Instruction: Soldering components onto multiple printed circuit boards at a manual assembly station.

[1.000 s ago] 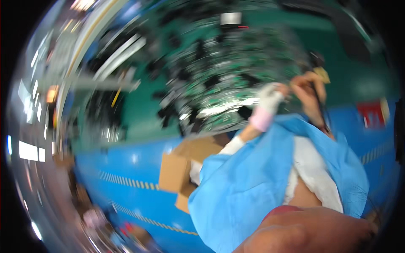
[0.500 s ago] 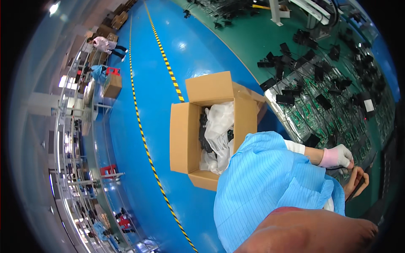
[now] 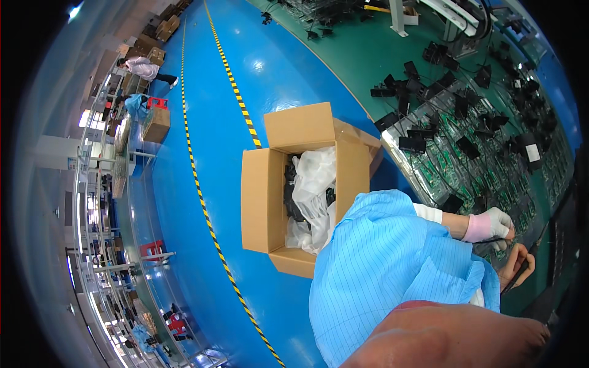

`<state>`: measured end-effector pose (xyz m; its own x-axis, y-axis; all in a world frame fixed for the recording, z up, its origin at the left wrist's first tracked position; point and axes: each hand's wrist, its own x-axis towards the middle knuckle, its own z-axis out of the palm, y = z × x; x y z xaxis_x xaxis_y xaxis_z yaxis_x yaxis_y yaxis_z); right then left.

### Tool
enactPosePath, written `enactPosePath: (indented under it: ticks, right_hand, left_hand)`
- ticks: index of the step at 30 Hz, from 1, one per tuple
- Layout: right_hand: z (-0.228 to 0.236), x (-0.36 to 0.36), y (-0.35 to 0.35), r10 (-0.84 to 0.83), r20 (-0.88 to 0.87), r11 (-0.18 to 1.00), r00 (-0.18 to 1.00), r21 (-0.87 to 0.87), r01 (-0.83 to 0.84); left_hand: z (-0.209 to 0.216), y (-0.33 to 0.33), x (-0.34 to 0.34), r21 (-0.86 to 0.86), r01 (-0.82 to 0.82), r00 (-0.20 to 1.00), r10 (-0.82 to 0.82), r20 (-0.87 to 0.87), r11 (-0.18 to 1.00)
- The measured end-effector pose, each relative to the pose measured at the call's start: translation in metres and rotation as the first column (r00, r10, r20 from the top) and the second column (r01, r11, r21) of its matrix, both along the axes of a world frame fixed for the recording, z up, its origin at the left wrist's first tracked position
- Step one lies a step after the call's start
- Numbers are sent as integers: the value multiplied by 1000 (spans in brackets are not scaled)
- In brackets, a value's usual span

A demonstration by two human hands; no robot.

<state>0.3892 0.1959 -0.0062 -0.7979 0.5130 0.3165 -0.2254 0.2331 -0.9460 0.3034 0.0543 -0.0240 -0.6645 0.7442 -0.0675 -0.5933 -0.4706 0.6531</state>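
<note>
Your view has swung leftward.
Your bare right hand [image 3: 510, 266] grasps a slim black rod [image 3: 518, 273] by the green table [image 3: 362, 58]'s near edge; what your white-pink gloved left hand [image 3: 489, 225] holds, I cannot tell.

Bright, glare on blue floor [image 3: 221, 178]

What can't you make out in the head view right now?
In the head view:
- Whatever the gloved left hand may hold: covered by the hand itself.
- Full shape of the dark slim item: partly hidden by the right hand around it.
- Carton contents: mostly hidden under white wrapping.
- Circuit boards: partly covered by black parts.
- Distant person's hands: too small.
</note>
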Motion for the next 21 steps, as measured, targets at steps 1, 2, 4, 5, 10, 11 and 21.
enactPosePath:
  ticks: [1, 2, 4, 5, 10, 11, 21]
  right_hand:
    - [0, 2, -2, 1, -8, 1000, 1000, 4, -1]
    - [-1, 5, -3, 1, -16, 1000, 1000, 7, -1]
    - [-3, 12, -6, -9, -29, 1000, 1000, 11, 9]
    - [-7, 16, -6, 6, -64, 1000, 998, 24, -5]
    - [-23, 25, -21, -300, -105, 909, 948, 271, 318]
    - [-17, 21, -28, -238, -142, 943, 961, 202, 263]
    - [25, 62, 40, -178, -324, 984, 929, -70, 164]
  left_hand:
    - [0, 1, 1, -5, -14, 1000, 14, 9, 1000]
    - [1, 2, 3, -12, -26, 999, 26, 17, 1000]
    - [2, 4, 7, -26, -41, 998, 42, 37, 999]
    - [3, 6, 9, -24, -18, 998, 19, 55, 1000]
    - [18, 5, 3, -172, 63, 998, -65, -10, 983]
    - [21, 4, 1, -189, -18, 997, 4, -73, 982]
    - [164, -157, -70, 337, -142, 911, 256, -323, 931]
